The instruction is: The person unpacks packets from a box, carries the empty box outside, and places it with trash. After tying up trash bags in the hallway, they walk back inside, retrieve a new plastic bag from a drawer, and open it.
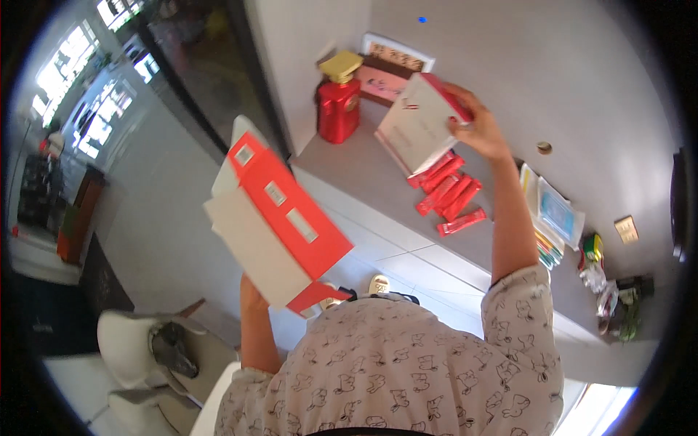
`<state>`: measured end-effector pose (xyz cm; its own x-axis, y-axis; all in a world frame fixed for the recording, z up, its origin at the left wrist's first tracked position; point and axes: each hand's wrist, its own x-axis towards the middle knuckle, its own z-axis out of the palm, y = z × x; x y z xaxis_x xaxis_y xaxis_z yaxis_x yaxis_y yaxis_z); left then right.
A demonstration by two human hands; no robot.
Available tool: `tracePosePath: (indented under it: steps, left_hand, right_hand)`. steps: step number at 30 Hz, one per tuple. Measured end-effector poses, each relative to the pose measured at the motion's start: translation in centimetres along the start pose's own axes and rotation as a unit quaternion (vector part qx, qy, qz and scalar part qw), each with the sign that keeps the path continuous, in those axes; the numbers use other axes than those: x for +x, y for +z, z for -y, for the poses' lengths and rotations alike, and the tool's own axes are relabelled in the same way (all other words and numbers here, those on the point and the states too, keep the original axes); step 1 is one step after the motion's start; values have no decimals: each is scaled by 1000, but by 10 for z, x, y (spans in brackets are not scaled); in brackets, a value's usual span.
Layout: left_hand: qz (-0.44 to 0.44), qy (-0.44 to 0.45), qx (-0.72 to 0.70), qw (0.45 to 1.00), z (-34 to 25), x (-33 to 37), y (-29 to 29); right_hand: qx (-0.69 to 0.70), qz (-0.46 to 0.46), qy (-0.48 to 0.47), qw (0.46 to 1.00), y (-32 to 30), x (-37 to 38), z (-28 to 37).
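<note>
**We hold a red carton and a white box**

Our right hand has its grip pinched on the red-edged end of the white box, which we hold tilted over the grey desk. Our left hand supports the red carton by its lower end, away from the desk; the carton hides the fingers, so we cannot tell how tightly that grip closes. A pale flap runs along the carton's side.

Just below the white box, red sachets lie in a loose pile on the desk. Beyond it we see a red bottle with a gold cap, near a pink framed panel. Farther right lie papers; at lower left, a white chair stands on the floor.
</note>
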<state>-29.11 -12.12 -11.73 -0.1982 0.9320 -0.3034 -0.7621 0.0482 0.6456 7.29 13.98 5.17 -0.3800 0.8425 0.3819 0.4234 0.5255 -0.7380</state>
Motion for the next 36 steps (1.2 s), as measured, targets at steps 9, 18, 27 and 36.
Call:
tracePosePath:
  steps: [9, 18, 27, 36]
  left_hand:
    - [-8, 49, 5, 999, -1, -16, -4]
    - [-39, 42, -44, 997, -4, -16, -1]
    - [22, 64, -46, 997, -4, -14, -18]
    - [33, 67, -52, 996, -8, -20, -16]
  right_hand:
    - [-172, 84, 20, 981, -13, 19, -26]
    - [130, 101, 79, 983, -30, 20, -22]
    - [255, 80, 35, 963, -39, 27, 12]
    - [231, 90, 34, 968, -37, 32, 27]
